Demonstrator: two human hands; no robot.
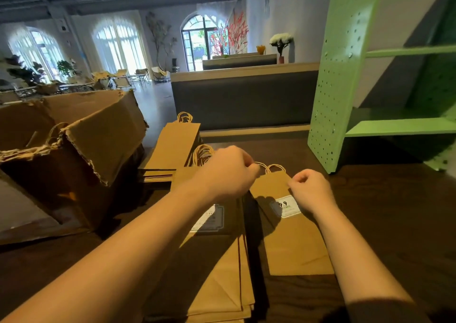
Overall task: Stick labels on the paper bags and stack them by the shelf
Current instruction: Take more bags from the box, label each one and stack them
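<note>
Paper bag (291, 243) is lying flat on the table (382, 211); left hand (227, 172) is pinching its handle (275, 167), right hand (311, 189) its top edge. Cardboard box (98, 137) at the left edge is holding more bags (53, 132).

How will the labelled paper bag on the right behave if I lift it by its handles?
The labelled bag lies folded flat and thin, so it is probably very light and will likely flop and bend rather than stay stiff. Its twine handles look soft, so it may swing. On the smooth dark table it would probably slide easily if pushed.
</note>
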